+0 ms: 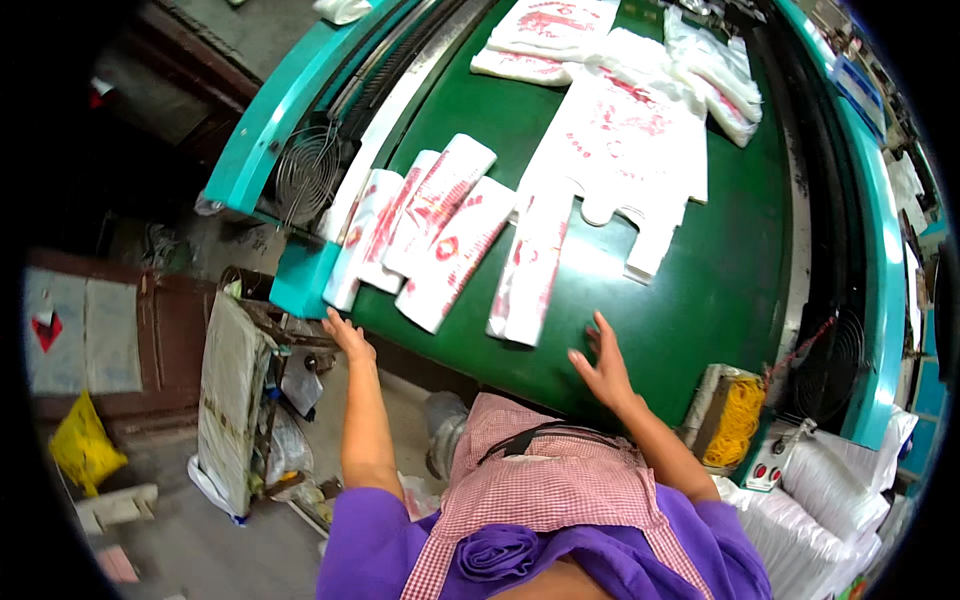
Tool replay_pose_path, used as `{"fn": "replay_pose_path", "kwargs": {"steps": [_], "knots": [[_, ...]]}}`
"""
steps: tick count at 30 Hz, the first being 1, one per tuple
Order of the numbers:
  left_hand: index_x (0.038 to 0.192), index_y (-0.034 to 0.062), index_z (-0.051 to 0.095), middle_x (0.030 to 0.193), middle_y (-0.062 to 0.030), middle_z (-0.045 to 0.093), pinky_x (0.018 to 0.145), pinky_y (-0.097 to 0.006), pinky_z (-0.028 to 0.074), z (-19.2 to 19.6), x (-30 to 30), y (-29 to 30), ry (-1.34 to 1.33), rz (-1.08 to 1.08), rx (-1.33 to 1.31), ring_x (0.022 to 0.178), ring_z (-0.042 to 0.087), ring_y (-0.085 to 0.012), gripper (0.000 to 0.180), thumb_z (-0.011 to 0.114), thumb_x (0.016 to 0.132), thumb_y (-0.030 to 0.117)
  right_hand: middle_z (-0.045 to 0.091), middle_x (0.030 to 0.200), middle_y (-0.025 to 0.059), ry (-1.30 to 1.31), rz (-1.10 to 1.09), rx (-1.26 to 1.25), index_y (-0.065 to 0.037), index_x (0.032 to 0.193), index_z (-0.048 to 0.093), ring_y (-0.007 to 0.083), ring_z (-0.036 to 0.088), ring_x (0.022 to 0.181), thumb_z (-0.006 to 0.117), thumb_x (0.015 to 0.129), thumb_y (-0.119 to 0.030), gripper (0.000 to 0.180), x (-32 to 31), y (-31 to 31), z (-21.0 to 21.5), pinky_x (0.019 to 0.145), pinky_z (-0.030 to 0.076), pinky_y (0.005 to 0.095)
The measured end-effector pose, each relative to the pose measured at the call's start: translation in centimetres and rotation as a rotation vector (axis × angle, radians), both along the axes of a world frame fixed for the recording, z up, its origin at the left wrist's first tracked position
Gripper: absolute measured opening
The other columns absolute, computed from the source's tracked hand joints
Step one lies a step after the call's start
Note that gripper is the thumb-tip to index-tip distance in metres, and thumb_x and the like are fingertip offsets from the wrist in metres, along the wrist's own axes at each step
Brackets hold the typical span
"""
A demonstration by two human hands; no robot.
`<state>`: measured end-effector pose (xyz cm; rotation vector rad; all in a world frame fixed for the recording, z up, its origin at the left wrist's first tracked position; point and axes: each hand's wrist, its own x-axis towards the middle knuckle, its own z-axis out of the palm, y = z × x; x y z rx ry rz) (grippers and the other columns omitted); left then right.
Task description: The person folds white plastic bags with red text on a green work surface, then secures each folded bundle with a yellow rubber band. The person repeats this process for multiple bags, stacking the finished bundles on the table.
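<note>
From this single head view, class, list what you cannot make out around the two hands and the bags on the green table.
- Left hand: fingertips sit at the table edge; contact with the folded bags is unclear.
- Print on the flat bag stack: blurred, too small.
- Box of yellow rubber bands: partly hidden by the right hand's forearm.
- White stacks at lower right: cut off by the rim.

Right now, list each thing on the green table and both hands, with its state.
Left hand: open, empty, at the table's near edge.
Right hand: open, fingers spread, flat on the table.
Folded bags: four long folded bundles, overlapping side by side.
Flat bags: stack spread flat, handles toward the person.
Far bags: piled at the far end.
Rubber bands: yellow, heaped in an open box.
</note>
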<state>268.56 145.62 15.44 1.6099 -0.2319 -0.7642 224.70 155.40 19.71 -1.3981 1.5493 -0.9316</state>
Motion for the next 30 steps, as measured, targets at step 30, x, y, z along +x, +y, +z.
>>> {"fn": "replay_pose_path", "kwargs": {"steps": [30], "knots": [[0.141,0.0041,0.033,0.15,-0.0253,0.014,0.111,-0.048,0.019,-6.1,-9.1,-21.7,-1.185,-0.831,-0.427,0.137,0.02,-0.0413,0.059,0.054,0.092,0.029,0.057,0.089,0.0119,0.952,-0.055,-0.346,-0.004,0.09,0.056,0.0311,0.054,0.09,0.066,0.079,-0.012,0.017,-2.3,-20.2,-5.0,0.077,0.046,0.0402]]}}
